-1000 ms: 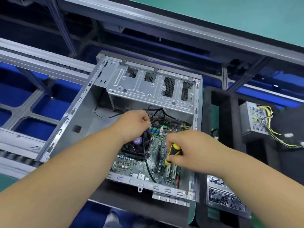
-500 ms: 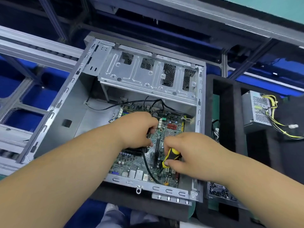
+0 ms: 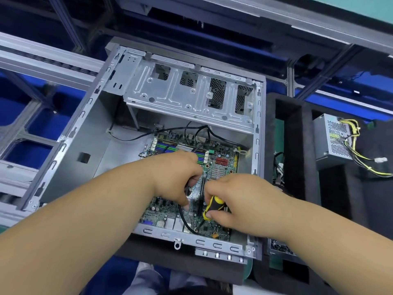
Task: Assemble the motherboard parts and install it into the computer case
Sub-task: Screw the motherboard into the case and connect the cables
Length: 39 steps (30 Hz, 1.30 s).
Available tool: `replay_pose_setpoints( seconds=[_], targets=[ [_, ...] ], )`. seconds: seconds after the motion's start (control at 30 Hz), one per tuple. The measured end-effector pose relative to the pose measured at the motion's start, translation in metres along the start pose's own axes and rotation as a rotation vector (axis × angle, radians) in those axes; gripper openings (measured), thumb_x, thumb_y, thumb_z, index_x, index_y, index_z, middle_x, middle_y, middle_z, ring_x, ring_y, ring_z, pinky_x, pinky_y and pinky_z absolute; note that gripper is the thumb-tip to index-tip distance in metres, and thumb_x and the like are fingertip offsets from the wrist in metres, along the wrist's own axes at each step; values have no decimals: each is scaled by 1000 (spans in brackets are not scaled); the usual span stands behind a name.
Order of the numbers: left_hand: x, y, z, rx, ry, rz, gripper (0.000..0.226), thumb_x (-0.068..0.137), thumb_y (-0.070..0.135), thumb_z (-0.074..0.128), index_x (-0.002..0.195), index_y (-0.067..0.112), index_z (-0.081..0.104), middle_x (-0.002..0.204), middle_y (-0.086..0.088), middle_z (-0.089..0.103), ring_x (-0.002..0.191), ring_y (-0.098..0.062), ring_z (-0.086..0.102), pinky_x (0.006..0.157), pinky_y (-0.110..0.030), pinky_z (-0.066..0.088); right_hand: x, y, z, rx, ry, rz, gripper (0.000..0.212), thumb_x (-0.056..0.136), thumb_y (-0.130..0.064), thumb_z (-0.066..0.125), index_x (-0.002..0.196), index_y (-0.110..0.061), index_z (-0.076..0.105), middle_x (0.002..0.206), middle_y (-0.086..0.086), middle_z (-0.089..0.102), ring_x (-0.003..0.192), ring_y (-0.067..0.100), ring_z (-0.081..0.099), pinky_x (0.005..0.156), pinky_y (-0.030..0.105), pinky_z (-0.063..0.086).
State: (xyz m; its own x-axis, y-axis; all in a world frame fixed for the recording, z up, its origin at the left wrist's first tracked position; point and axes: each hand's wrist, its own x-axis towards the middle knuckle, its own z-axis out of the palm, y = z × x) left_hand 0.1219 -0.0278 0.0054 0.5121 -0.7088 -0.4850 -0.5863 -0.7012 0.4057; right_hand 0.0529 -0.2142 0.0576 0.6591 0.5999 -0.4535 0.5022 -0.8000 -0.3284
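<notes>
A green motherboard (image 3: 221, 154) lies inside the open grey computer case (image 3: 70, 150), in its right half. My right hand (image 3: 238, 201) grips a yellow and black screwdriver (image 3: 212, 207), whose tip points down at the board's near edge. My left hand (image 3: 178, 177) is over the middle of the board with its fingers curled down; a black cable (image 3: 185, 220) runs out from under it. What the left fingers hold is hidden.
A drive cage (image 3: 187, 92) spans the case's far side. To the right, a black foam tray (image 3: 297, 145) carries a grey power supply (image 3: 331, 137) with yellow wires. Another board part (image 3: 280, 250) peeks out below my right forearm. Conveyor rails (image 3: 42, 60) run on the left.
Both hands have shifted toward the near edge of the motherboard, uncovering the memory slots at the far side. The screwdriver has stayed in my right hand.
</notes>
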Motion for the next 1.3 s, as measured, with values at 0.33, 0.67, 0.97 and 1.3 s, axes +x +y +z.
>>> replay_pose_setpoints(
  seconds=[0.33,0.67,0.97,1.3],
  targets=[
    [1,-1,1,-13,-13,-16,46,61,49,84,87,27,52,96,9,42,95,-15,44,82,-39,47,3,0,4,-28,6,-14,27,95,-52,52,114,-33,51,94,-14,52,94,14,53,76,32,47],
    [0,-3,2,-26,1,-7,46,60,49,84,85,27,52,94,10,42,93,-14,45,81,-39,47,5,-2,6,-63,8,-10,27,94,-51,53,115,-35,50,100,-12,57,93,15,53,65,28,33],
    [1,-3,2,-52,10,-3,45,60,45,85,87,26,55,95,10,43,93,-15,47,79,-38,48,18,-14,8,-339,-51,-150,30,99,-43,48,112,-16,52,66,-1,35,69,29,43,57,34,32],
    [3,-3,0,-51,17,8,44,57,45,87,81,26,55,94,8,45,92,-16,48,79,-38,48,25,-15,-14,-278,-171,-180,22,93,-28,50,111,-16,48,97,5,57,88,30,56,78,42,50]
  ],
)
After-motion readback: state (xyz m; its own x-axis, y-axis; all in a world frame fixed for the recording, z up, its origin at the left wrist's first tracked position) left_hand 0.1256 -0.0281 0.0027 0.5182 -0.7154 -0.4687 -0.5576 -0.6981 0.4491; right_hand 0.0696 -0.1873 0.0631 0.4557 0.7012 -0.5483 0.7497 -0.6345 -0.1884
